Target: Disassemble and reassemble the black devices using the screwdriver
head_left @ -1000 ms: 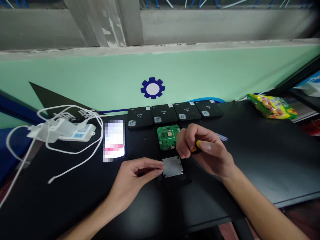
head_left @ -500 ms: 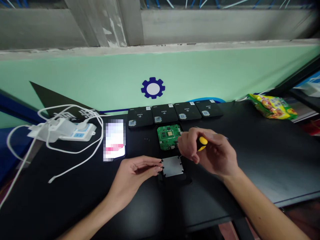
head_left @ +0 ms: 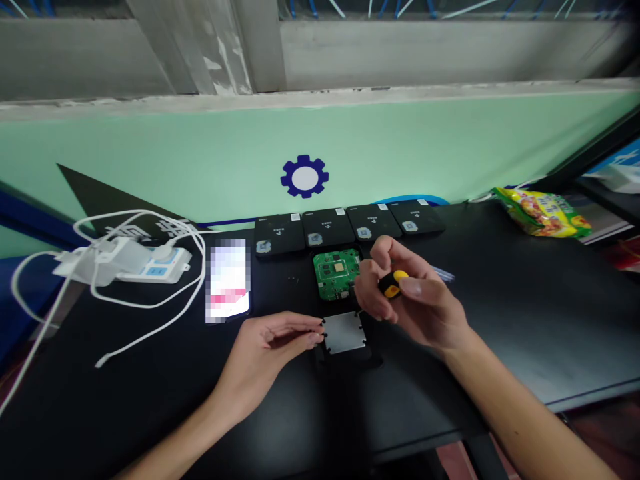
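Note:
A silver metal plate (head_left: 345, 332) with small dark notches along its edges lies low in front of me. My left hand (head_left: 277, 343) pinches its left edge between thumb and fingers. Over the plate's upper right side, my right hand (head_left: 415, 293) is closed around a screwdriver (head_left: 393, 285) with a yellow and black handle; its shaft and tip are hidden. Just beyond the plate, a green circuit board (head_left: 336, 273) sits in a black square housing. My right fingers cover part of the board's right edge.
Several flat black boxes (head_left: 327, 228) stand in a row against the wall. Left are a phone (head_left: 227, 280), a power strip (head_left: 157, 265) and loose white cables (head_left: 150, 333). Tiny screw-like bits (head_left: 293, 279) lie near the board. A yellow-green snack bag (head_left: 543, 213) rests at far right.
My right hand has shifted slightly left and up, and the fingers have changed position on the screwdriver, tilting its handle. My left hand has stayed on the plate's edge.

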